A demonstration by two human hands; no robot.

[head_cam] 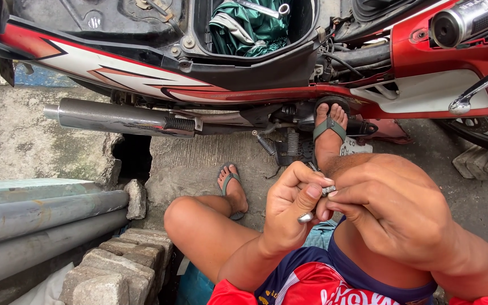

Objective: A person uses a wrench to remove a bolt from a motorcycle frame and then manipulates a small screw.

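Low in the head view, above the bent knees: left hand [292, 212] and right hand [388, 212] brought together, fingertips touching, both pinched narrow around a small metal part [327, 190] (too small to tell its kind). Lower end of a shiny metal piece [305, 217] poking out under the left thumb, held in that same grip. Beyond the hands, on the concrete ground: a red and white motorbike [142, 73] lying across the top edge, seat lifted, a green cloth [244, 28] and a wrench [264, 8] in the open storage box. Chrome exhaust pipe [108, 117] along its underside. One sandalled foot [329, 127] braced against the bike, the other foot [231, 186] flat on the ground. Grey pipes [40, 217] and paving blocks [120, 265] at the lower left corner.
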